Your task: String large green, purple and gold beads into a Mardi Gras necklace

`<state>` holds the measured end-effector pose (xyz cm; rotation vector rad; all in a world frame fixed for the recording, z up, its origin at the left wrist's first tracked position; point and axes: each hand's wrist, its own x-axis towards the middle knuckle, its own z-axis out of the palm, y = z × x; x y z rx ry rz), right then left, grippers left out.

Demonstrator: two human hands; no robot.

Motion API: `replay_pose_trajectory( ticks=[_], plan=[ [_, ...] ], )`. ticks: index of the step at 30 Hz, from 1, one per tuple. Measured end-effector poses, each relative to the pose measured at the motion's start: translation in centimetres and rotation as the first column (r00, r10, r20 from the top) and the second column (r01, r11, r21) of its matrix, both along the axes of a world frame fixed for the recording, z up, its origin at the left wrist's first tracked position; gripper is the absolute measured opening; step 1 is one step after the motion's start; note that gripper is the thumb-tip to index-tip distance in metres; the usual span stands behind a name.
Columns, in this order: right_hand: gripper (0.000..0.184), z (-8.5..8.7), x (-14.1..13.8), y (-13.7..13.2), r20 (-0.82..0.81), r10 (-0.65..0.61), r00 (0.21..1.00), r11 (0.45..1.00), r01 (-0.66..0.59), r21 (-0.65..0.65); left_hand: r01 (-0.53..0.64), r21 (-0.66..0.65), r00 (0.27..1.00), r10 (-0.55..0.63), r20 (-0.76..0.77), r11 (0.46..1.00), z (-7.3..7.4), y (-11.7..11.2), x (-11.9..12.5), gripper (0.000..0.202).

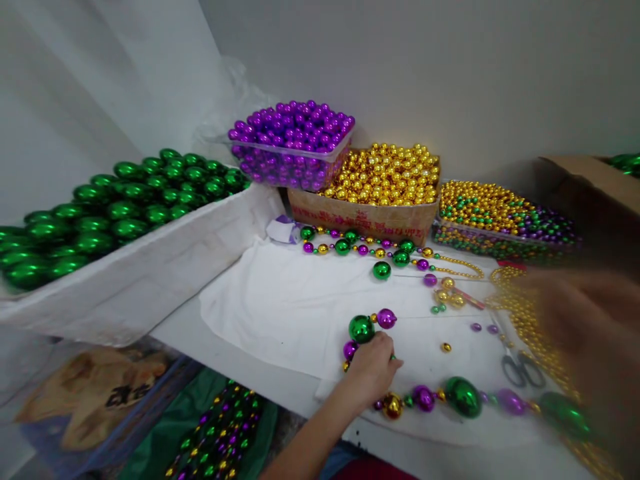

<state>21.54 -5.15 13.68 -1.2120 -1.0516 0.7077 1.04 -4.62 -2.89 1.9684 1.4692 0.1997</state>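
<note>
Two hands: left (pixel 373 367) curled on bead string (pixel 425 398), right (pixel 575 313) blurred, grip unclear.

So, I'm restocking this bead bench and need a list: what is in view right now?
green balls: many, green, white tray at left
purple beads: many, purple, clear tub at back
gold beads: many, gold, cardboard box beside the tub
mixed strands: heap, gold, green and purple, tray at right
bead string: one, mixed colours, on the white cloth
scissors: one pair, grey, on the cloth
left hand: on a string of large beads, near edge
right hand: blurred, over gold strands at right
</note>
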Motion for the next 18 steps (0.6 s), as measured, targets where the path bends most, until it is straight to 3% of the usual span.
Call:
replay_pose_trajectory(
  ticks=[6,10,15,18],
  plan=[
    [0.012,-5.8,-0.2,0.7,-0.097,-0.054,0.994,0.992,0.043,-0.117,-0.056,0.015,0.998,0.056,-0.036,0.998,-0.2,0.2,-1.0,0.011],
    [0.016,-9.0,-0.1,1.4,-0.181,-0.010,0.984,0.996,-0.005,-0.084,-0.030,0.033,0.997,0.032,-0.064,0.999,-0.2,0.1,-0.8,0.012],
    [0.014,-10.2,-0.5,1.4,-0.207,0.004,0.978,1.000,-0.010,-0.028,-0.008,0.036,0.997,0.011,-0.072,0.999,0.0,-0.1,-0.9,0.013],
    [0.014,-10.2,-0.7,1.3,-0.219,-0.006,0.976,1.000,0.003,-0.017,-0.020,0.046,1.000,0.020,0.010,0.999,0.0,-0.2,-1.4,0.012]
  ],
)
